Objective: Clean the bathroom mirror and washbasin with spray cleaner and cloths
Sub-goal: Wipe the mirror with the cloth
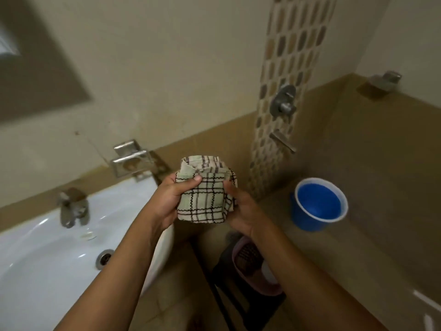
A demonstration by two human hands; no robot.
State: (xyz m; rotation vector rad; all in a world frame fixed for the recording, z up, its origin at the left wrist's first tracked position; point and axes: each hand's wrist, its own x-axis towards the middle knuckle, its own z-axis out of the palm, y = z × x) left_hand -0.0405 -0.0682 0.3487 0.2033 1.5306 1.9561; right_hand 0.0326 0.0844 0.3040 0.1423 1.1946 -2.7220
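A folded checked cloth (pixel 205 194), pale with dark lines, is held in front of me to the right of the washbasin. My left hand (pixel 170 199) grips its left side with the thumb on top. On the cloth's right side my right hand (pixel 241 213) holds it from below. The white washbasin (pixel 47 278) fills the lower left, with a metal tap (pixel 72 206) at its back and a drain (pixel 104 258) in the bowl. The mirror (pixel 31 65) shows at the upper left, blurred. No spray cleaner is in view.
A blue bucket (pixel 317 206) stands on the floor at the right. Below my hands sits a dark stool (pixel 229 290) with a pink object (pixel 253 266) on it. A metal soap holder (pixel 131 161) and shower fittings (pixel 284 101) are fixed to the wall.
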